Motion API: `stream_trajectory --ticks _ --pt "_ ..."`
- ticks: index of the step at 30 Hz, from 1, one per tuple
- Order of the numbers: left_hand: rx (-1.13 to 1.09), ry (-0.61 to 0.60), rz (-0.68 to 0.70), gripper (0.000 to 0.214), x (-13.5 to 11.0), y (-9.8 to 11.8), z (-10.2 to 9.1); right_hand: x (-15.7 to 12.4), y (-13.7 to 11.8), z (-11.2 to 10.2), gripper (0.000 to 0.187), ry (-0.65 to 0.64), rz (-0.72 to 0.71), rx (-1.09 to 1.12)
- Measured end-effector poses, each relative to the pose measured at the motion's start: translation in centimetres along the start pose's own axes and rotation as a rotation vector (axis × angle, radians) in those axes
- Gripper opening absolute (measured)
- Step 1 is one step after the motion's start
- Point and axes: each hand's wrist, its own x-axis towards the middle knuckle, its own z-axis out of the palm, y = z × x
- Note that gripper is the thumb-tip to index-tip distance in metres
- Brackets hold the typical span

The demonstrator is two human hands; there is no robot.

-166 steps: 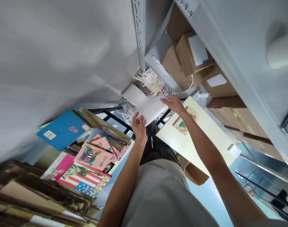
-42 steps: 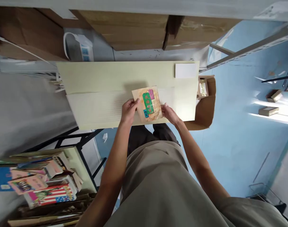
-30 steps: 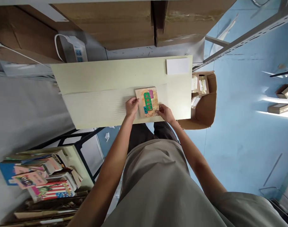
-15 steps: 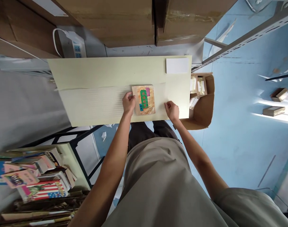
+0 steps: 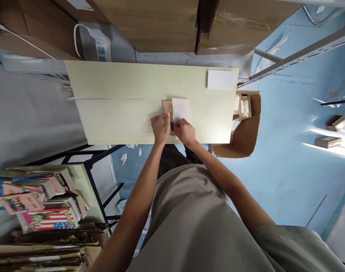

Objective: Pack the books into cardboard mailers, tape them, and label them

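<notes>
A small book (image 5: 167, 107) with a tan-orange cover lies on the pale yellow tabletop. A whitish leaf (image 5: 180, 107) shows over its right part; I cannot tell whether it is an exposed page or a loose sheet. My left hand (image 5: 161, 127) is closed at the book's left side, its thumb on the cover. Close beside it, my right hand (image 5: 185, 132) is closed with bent fingers at the leaf's lower left corner. Between the hands a teal patch of the cover shows. The fingers hide the lower part of the book.
A white stack of paper or cards (image 5: 220, 79) lies at the table's (image 5: 127, 79) back right. An open carton (image 5: 247, 132) with wrapped packets stands to the right. Large cardboard boxes (image 5: 149, 26) are behind, with a power strip (image 5: 101, 47). Books (image 5: 47, 217) fill a lower-left shelf.
My right hand has moved left from beside the book onto it. The whitish leaf now shows where the printed cover was. My left hand has shifted further onto the cover.
</notes>
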Motion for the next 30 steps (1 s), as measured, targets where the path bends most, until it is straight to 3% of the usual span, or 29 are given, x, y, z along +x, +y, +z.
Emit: stream_trajectory --ticks 4,8,10,14,17,21,26,30 --pt "0.09 0.024 0.024 0.021 -1.3 1.0 0.8 1.7 -0.7 1.4 0.025 -0.069 0.046 -0.054" --pt "0.071 0.023 -0.004 0.01 -1.1 0.9 1.5 1.6 0.4 0.8 0.027 -0.105 0.004 -0.005" --pt "0.045 0.025 -0.015 0.008 -0.9 0.5 1.6 1.5 1.6 -0.3 0.022 -0.064 -0.02 0.052" --pt "0.002 0.061 -0.032 0.007 -0.8 -0.7 1.8 2.8 4.4 -2.5 0.021 0.158 0.056 0.179" --pt "-0.02 0.076 -0.034 0.008 -0.8 -1.3 2.1 5.0 5.4 -3.0 0.028 0.136 0.14 0.252" --pt "-0.01 0.096 -0.036 0.008 -0.9 -1.3 2.2 7.1 4.9 -2.6 0.025 0.109 0.223 0.281" --pt "0.06 0.122 0.038 0.018 -2.9 0.9 1.7 7.1 4.0 -3.0 0.023 0.116 0.236 0.316" --pt "0.205 -0.093 0.229 0.049 -6.5 3.7 2.7 7.2 3.8 -3.4 0.02 0.119 0.268 0.33"
